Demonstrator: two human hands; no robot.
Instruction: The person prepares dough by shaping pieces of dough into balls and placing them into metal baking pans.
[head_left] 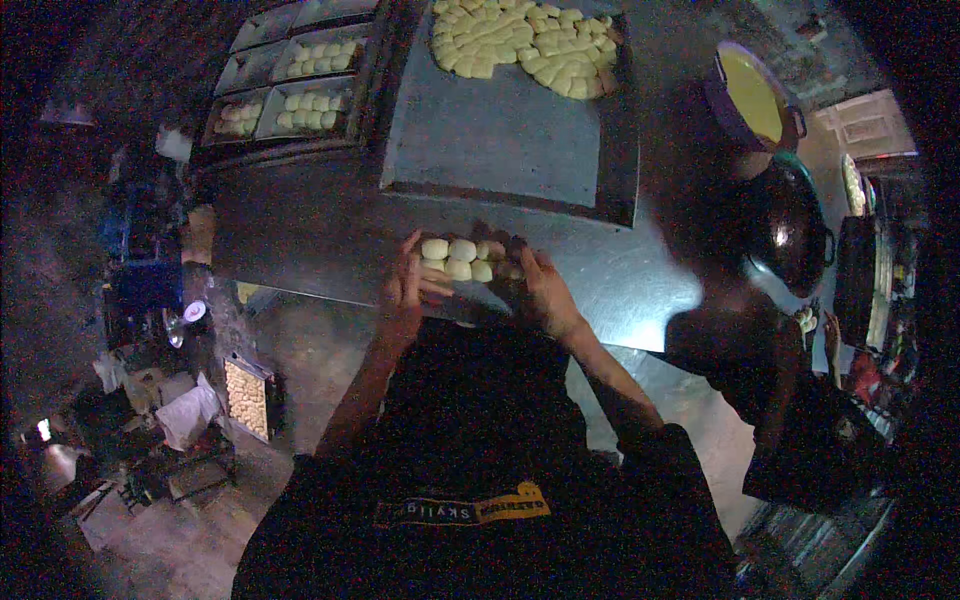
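Note:
Two short rows of pale dough balls (460, 260) are at the near edge of the metal worktable (310, 220), just beyond my body. My left hand (412, 275) grips their left end, fingers curled along the near side. My right hand (543, 288) closes round the right end, where shadow hides some fingertips. Whether the balls rest on anything besides the table is unclear. Beyond them lies a large tray (490, 150) with a sheet of cut dough pieces (480, 45) at its far end.
At upper left stand several compartment pans (250, 70), some holding dough rows. A pot of yellow liquid (748, 90) and a dark wok (785, 230) are at the right. Another person's arm (775, 390) reaches toward the table at lower right. A rack of pieces (245, 400) stands lower left.

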